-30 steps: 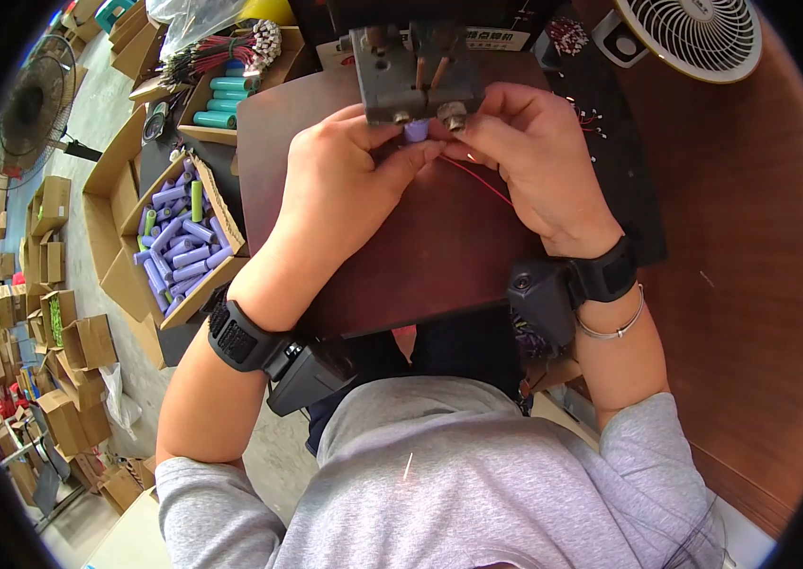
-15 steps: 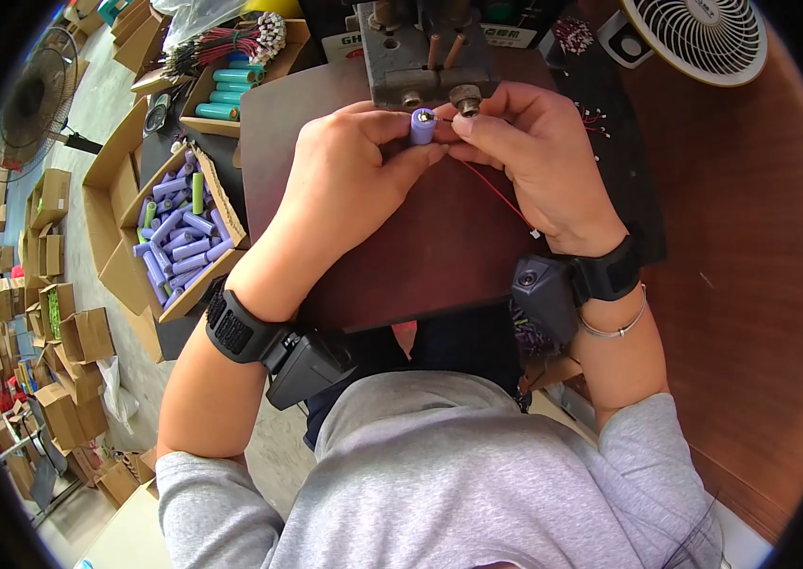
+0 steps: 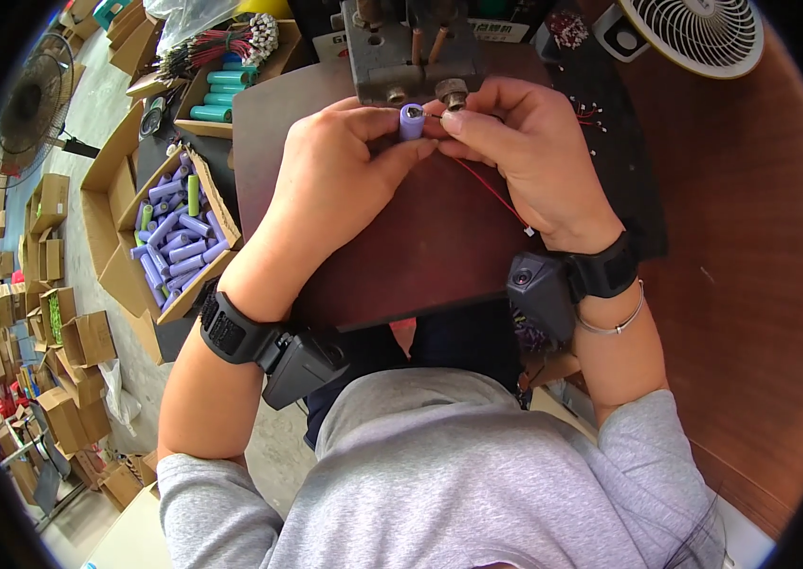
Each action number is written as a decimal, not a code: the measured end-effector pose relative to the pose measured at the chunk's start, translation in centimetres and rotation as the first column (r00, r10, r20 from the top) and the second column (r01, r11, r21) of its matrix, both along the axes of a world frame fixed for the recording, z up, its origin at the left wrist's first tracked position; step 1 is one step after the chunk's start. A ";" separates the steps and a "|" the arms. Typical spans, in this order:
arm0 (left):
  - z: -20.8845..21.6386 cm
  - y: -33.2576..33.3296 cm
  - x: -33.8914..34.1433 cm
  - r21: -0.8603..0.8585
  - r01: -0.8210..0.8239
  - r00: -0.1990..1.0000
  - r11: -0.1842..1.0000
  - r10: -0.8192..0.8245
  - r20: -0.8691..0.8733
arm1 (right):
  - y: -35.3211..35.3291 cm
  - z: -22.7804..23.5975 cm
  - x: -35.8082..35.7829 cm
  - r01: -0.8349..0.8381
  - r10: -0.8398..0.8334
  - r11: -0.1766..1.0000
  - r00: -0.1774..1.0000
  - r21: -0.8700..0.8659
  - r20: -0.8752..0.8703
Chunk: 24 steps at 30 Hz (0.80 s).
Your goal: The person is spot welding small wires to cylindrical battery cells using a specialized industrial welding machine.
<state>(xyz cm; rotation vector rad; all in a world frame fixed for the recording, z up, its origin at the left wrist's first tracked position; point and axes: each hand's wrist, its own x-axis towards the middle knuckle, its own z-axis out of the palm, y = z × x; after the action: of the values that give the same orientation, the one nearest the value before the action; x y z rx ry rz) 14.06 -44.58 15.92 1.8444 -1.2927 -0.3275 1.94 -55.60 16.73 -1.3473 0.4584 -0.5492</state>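
Observation:
A purple cylindrical battery cell (image 3: 410, 127) stands roughly upright, its metal end facing up. The thumb and fingers of my left hand (image 3: 343, 161) pinch it from the left side. My right hand (image 3: 539, 152) is closed on a thin red wire (image 3: 489, 187), its short end reaching toward the top of the cell. The wire hangs below my fingers to a small white connector (image 3: 529, 230) by my right wrist. Whether the wire touches the cell's end is too small to tell. Just beyond my fingertips is a grey metal machine head (image 3: 392, 71) with two copper rods (image 3: 438, 45).
A dark reddish-brown board (image 3: 401, 256) lies beneath my hands. To the left stands a cardboard box (image 3: 231, 213) of purple and some green cells. Behind it, another box (image 3: 195, 126) holds teal cells and bundled wires (image 3: 221, 47). A white fan (image 3: 695, 33) is at the far right.
The whole view has shifted slightly, so the machine and board appear a little further left. My hands keep nearly the same hold on the cell and wire.

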 end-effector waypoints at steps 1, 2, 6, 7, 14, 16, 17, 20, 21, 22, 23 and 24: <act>0.1 -0.1 0.0 -0.001 -0.001 1.000 1.000 0.001 0.001 | -0.1 -0.1 0.0 -0.009 0.009 1.000 1.000 -0.009 -0.019; 0.3 -0.1 -0.1 0.007 0.009 1.000 1.000 -0.009 0.025 | -0.2 -0.1 -0.1 -0.009 0.009 1.000 1.000 -0.009 -0.019; 0.3 -0.1 0.0 -0.001 0.028 0.999 1.000 -0.028 -0.016 | -0.1 0.1 -0.2 -0.020 0.020 1.000 1.000 -0.006 -0.017; 0.2 0.0 -0.1 0.000 0.029 0.999 1.000 -0.029 -0.017 | 0.0 0.2 -0.3 -0.024 0.024 1.000 1.000 0.009 0.003; 0.1 -0.1 -0.1 0.024 0.007 1.000 1.000 -0.008 0.008 | -0.2 0.0 -0.3 -0.021 0.021 1.000 0.999 0.003 -0.031; 0.0 0.0 -0.1 -0.033 0.033 0.999 0.999 -0.033 0.003 | -0.3 0.0 -0.4 -0.022 0.020 0.999 0.998 -0.046 -0.057; 0.1 -0.1 -0.1 -0.023 0.022 0.999 0.999 -0.021 0.039 | -0.2 0.0 -0.3 -0.022 0.020 0.999 0.998 -0.046 -0.058; -0.3 -0.1 0.1 -0.006 0.000 0.997 1.000 0.000 0.078 | -0.1 0.0 0.0 0.006 -0.005 1.000 1.000 0.007 -0.016; -0.4 -0.1 0.2 0.001 -0.010 0.997 1.000 0.010 0.081 | -0.2 0.0 0.0 -0.006 0.006 1.000 0.999 -0.012 -0.040; -0.2 -0.2 0.3 0.000 -0.012 0.996 1.000 0.012 0.085 | -0.3 0.0 0.0 -0.018 0.016 0.999 0.998 -0.031 -0.063; -0.1 -0.2 0.2 -0.024 0.015 0.999 1.000 -0.014 0.040 | -0.3 0.0 -0.1 -0.017 0.016 0.999 0.998 -0.029 -0.062; 0.0 -0.2 0.1 -0.051 0.041 0.999 0.998 -0.041 -0.003 | -0.3 0.2 -0.2 -0.025 0.023 0.999 0.998 -0.032 -0.060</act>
<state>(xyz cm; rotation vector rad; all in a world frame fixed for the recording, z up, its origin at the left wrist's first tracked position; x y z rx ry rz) 14.19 -44.80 15.97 1.7756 -1.3254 -0.3173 1.72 -55.93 16.89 -1.4016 0.4832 -0.4996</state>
